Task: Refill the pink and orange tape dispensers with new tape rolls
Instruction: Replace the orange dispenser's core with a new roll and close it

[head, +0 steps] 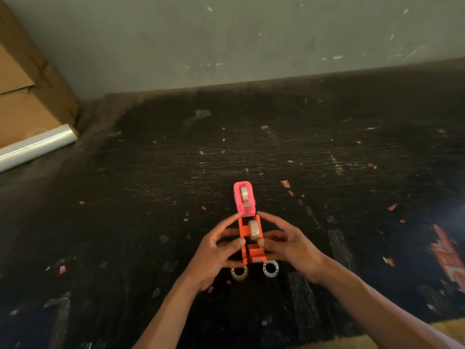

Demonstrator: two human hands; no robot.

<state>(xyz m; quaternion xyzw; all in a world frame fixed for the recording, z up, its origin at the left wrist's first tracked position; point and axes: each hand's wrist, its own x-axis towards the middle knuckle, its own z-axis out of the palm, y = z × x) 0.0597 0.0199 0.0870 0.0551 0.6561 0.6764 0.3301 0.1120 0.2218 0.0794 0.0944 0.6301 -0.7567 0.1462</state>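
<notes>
The pink tape dispenser stands on the dark table with a tape roll seated in it. Just in front of it is the orange tape dispenser, held between both hands, with a tape roll in its cradle. My left hand grips the dispenser's left side. My right hand grips its right side, thumb near the roll. Two empty tape cores lie on the table under my hands: a yellowish one and a white one.
The black table top is scratched and dotted with tape scraps. A cardboard box and a roll of clear film sit at the far left. A grey wall runs behind. Red tape pieces stick at the right edge.
</notes>
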